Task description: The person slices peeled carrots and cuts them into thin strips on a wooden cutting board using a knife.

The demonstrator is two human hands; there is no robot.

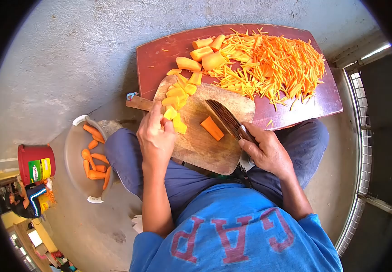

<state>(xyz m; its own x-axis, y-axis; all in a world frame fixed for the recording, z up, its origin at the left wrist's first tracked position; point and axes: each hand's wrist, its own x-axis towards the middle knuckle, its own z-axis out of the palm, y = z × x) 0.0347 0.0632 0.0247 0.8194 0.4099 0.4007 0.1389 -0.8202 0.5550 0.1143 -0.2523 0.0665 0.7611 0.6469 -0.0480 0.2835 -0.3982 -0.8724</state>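
Note:
My left hand (156, 135) is at the left edge of a worn wooden cutting board (200, 152), its fingers curled around pale orange carrot pieces (178, 123). More cut pieces (176, 92) lie in a line just beyond it. My right hand (267, 149) is closed on the handle of a large, dark-bladed knife (223, 116), whose blade points up and left over the board. Left of the blade, a flat-sided carrot block (212, 128) lies by itself on the wood. The board rests across my lap and against the red table.
A red table (148, 59) bears a heap of carrot strips (286, 65) and several thick carrot chunks (200, 53). On the floor to the left, a grey basin (71, 156) holds whole carrots (97, 167). Past it are a red bucket (23, 156) and another person (28, 199). A wooden handle (138, 102) juts from the board's left side.

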